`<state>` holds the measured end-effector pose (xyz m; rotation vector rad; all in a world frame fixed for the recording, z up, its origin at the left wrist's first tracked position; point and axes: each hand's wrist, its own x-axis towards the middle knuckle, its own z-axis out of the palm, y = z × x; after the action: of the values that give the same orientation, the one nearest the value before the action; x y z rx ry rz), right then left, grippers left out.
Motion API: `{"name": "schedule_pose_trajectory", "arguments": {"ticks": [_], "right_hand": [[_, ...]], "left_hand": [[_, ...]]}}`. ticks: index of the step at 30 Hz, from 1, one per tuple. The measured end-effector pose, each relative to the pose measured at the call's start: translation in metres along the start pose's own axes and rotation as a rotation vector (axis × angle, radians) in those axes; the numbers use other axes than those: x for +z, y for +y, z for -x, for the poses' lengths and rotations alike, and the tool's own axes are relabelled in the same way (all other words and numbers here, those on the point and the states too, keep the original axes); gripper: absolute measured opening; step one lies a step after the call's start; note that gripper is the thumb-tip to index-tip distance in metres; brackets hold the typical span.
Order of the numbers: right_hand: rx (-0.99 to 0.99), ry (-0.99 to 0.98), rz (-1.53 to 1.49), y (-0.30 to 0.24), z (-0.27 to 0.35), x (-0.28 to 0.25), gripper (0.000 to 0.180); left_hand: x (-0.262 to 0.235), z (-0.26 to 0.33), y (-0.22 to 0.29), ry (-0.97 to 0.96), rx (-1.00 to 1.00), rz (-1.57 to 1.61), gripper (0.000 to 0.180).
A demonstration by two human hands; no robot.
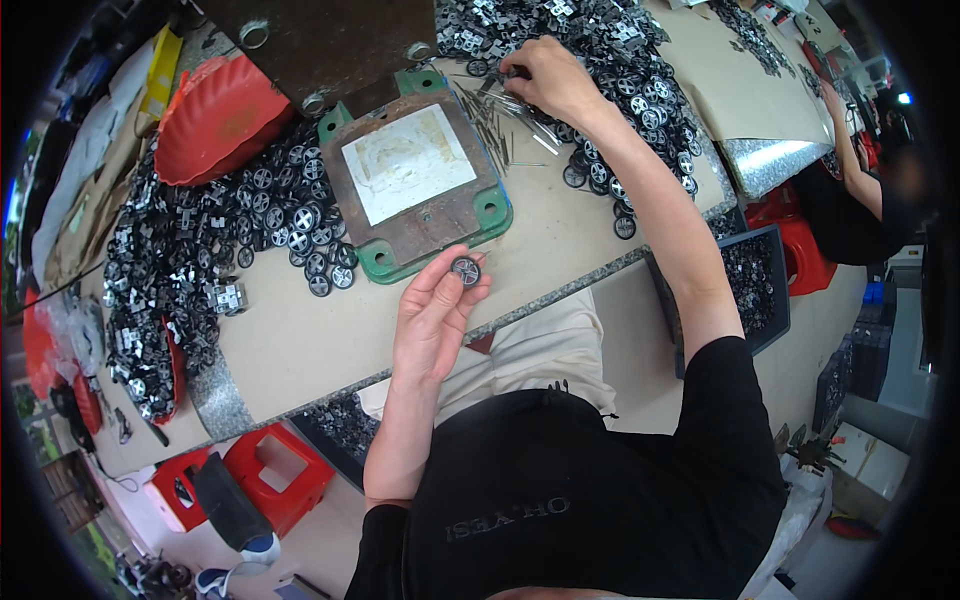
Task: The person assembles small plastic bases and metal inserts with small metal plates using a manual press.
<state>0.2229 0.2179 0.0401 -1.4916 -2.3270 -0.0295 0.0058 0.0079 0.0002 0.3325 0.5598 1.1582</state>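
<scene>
Between the thumb and fingers of my left hand (432, 318) is a small toy wheel (466, 270) with a black tyre and silver spokes. It is held up just off the near edge of a green-rimmed metal block (492, 208), whose rusty top carries a white sheet (410, 164). My right hand (560, 82) reaches to the far side with its fingers pinched together around something small and dark that I cannot make out. Beside those fingers lie thin metal rods (500, 125) in a loose bundle. A heap of similar wheels (650, 105) spreads to the right of that hand.
Left of the block are more wheels (300, 220), a pile of small black and silver parts (160, 270) and a red scalloped basin (220, 120). Below the table's right edge stands a dark bin (755, 285) of parts. Another person's arm (850, 160) shows at the far right.
</scene>
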Motion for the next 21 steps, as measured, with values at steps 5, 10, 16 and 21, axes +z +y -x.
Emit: {"name": "schedule_pose_trajectory", "arguments": {"ticks": [5, 10, 16, 21], "right_hand": [[0.239, -0.034, -0.611, -0.041, 0.041, -0.043, 0.024], [0.545, -0.337, -1.548, -0.066, 0.103, -0.038, 0.028], [0.472, -0.394, -1.443, -0.080, 0.116, -0.036, 0.026], [0.433, -0.429, -1.391, -0.082, 0.113, -0.040, 0.026]], "left_hand": [[0.000, 0.004, 0.004, 0.025, 0.042, 0.005, 0.031], [0.014, 0.000, 0.003, 0.021, 0.106, -0.115, 0.030], [0.021, 0.001, 0.000, 0.061, 0.100, -0.204, 0.030], [0.019, 0.002, -0.002, 0.089, 0.147, -0.254, 0.030]]}}
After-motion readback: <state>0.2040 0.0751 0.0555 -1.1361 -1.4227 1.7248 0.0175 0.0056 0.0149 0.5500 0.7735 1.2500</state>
